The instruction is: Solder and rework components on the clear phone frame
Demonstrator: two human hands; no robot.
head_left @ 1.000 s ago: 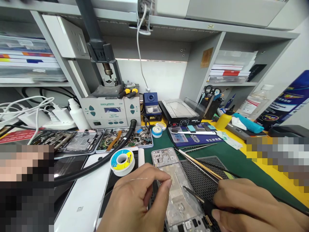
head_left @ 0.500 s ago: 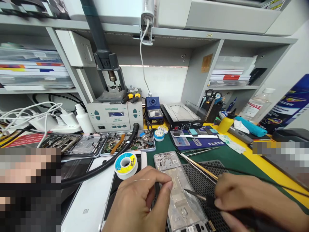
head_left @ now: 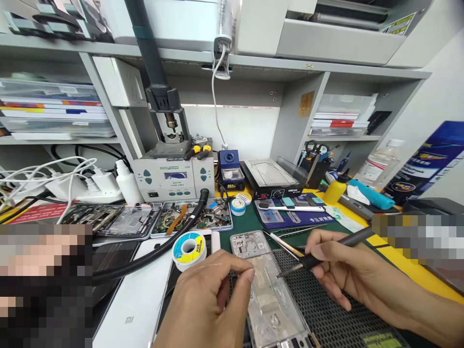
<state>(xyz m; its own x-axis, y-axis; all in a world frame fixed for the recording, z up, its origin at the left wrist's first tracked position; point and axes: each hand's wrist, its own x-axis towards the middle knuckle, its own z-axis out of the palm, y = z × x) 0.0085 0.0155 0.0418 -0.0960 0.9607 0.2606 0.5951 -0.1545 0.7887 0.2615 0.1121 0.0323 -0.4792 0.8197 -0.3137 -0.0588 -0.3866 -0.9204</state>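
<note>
My left hand (head_left: 213,299) is pinched, thumb and forefinger together, at the left edge of an opened phone frame (head_left: 266,295). A thin strand of solder wire (head_left: 208,266) shows above its knuckles; the pinched end is hidden. My right hand (head_left: 337,268) holds a soldering iron (head_left: 308,262) by its black handle. Its pointed tip is over the right part of the frame; contact cannot be made out. Gold-and-silver tweezers (head_left: 284,243) lie by my right fingers; whether they are touched is unclear. The frame rests on a black perforated mat (head_left: 326,299).
A solder spool (head_left: 189,250) sits on phones left of my left hand. A thick black hose (head_left: 163,251) crosses there. Behind stand a hot-air station (head_left: 174,179), a tray of boards (head_left: 217,220), a soldering station (head_left: 230,174) and a heating plate (head_left: 271,174).
My right hand has moved up and turned, its palm side and fingers now showing. The iron's handle now slants up to the right. My left hand keeps its pinch, nearly still.
</note>
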